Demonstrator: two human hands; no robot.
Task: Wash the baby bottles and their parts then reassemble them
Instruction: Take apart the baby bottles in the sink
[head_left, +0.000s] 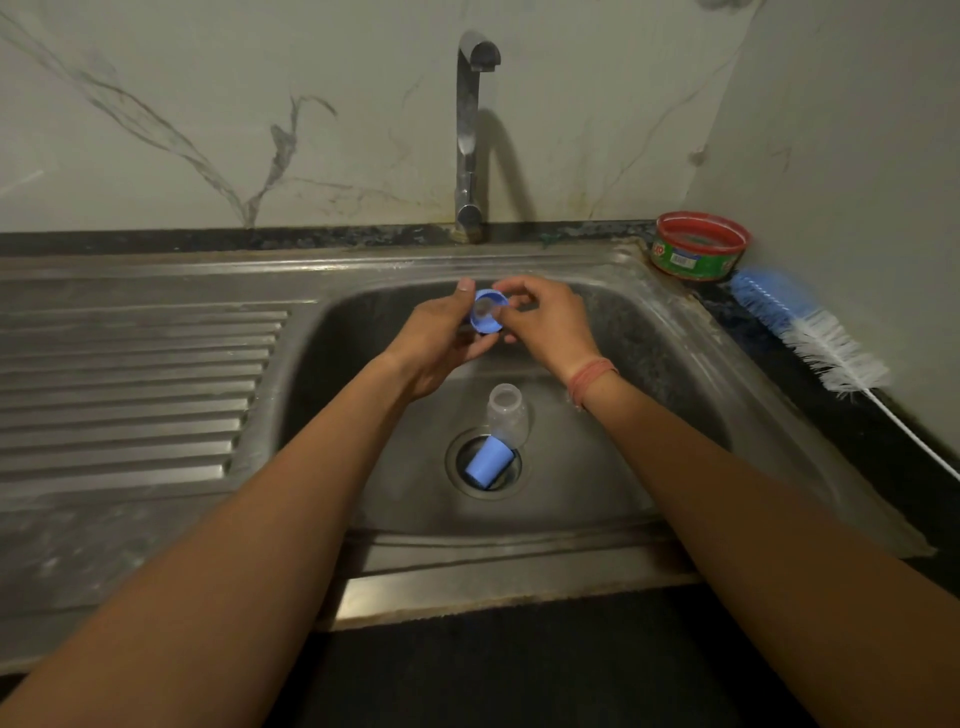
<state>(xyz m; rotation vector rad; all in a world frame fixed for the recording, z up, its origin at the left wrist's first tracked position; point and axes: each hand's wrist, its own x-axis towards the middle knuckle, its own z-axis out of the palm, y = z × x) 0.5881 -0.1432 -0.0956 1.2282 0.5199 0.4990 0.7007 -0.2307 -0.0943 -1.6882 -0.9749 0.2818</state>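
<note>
Over the far half of the steel sink (675, 364), my left hand (441, 338) grips a blue screw ring (488, 312), thumb on its top edge. My right hand (545, 322) meets it from the right, fingertips pinching at the clear teat seated in the ring. On the basin floor a clear bottle body (508, 413) lies with its open neck toward the tap. A blue cap (487, 461) rests tilted on the drain just in front of it. No water runs from the tap (470, 130).
A ribbed draining board (130, 389) spreads left of the basin. At the back right corner stands a round red-rimmed soap tub (698, 247). A blue and white bottle brush (810, 332) lies along the right counter, its wire handle pointing toward me.
</note>
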